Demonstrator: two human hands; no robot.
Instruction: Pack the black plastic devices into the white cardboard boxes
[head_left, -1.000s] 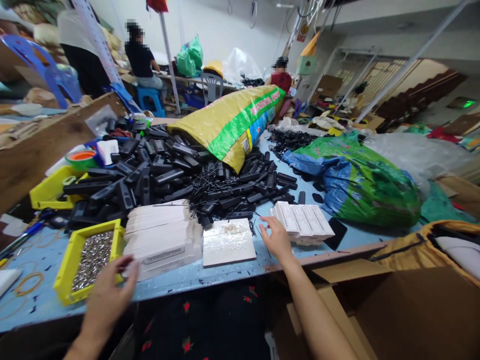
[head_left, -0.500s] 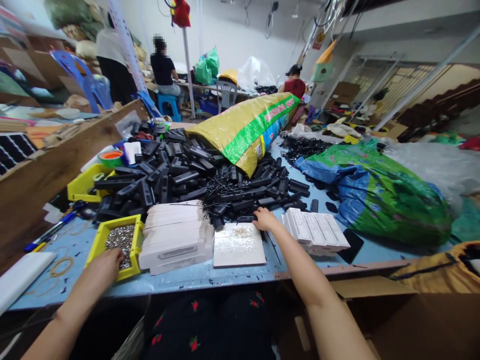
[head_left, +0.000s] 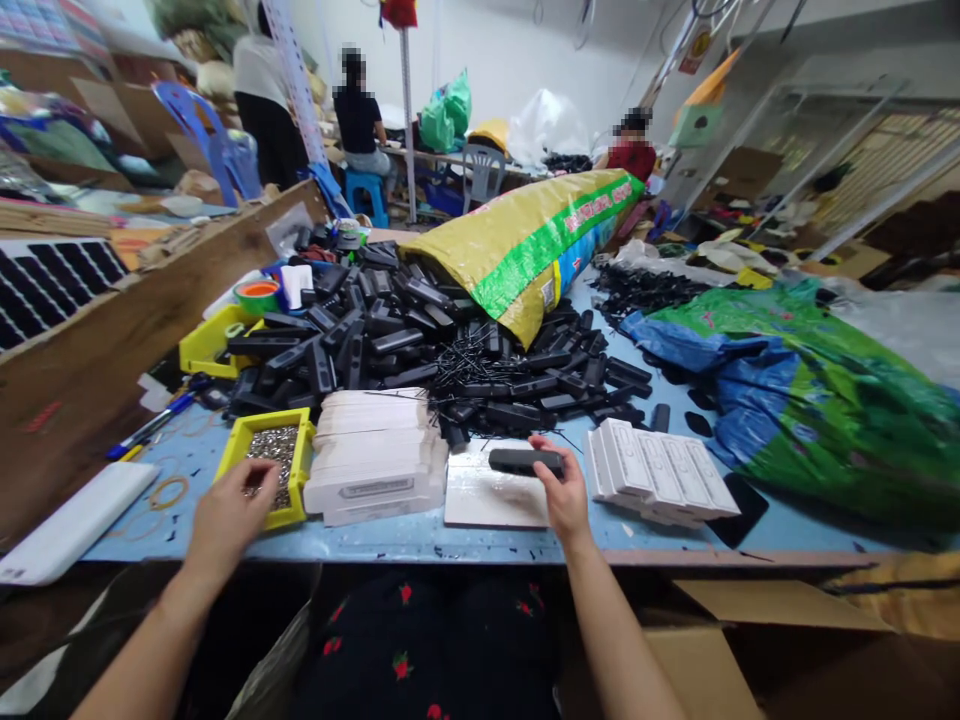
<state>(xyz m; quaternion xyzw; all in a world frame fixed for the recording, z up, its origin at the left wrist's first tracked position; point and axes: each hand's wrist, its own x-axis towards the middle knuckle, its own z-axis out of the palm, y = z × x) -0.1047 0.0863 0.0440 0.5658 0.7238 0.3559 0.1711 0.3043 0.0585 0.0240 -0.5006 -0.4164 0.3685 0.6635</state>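
Along the front of the blue table (head_left: pixel 420 545) you have a narrow strip of free surface, running before the yellow tray (head_left: pixel 305 450), the stack of white cards (head_left: pixel 375 440) and the white plate (head_left: pixel 472 500). Card stack and plate stand very close together, so between them is hardly any room. Wider open surface lies to the left of the tray, where a rubber band (head_left: pixel 169 492) and a white slab (head_left: pixel 79 520) are; farther left, the wooden board (head_left: pixel 150 330) closes this side. Behind the plate, the pile of black cases (head_left: pixel 360 335) comes near to its back edge. To the right, your wrist stands in the small gap before the white boxes (head_left: pixel 660 470).

Your right hand (head_left: pixel 568 490) is closed on one black case (head_left: pixel 517 461), with thumb and fingers at its right end. The case lies about level, its free end pointing left, above the plate; whether it touches the plate, I cannot tell. Your left hand (head_left: pixel 236 505) is at the tray, fingertips and thumb near together over the small metal parts (head_left: pixel 274 440). If they pinch a piece, I cannot tell.
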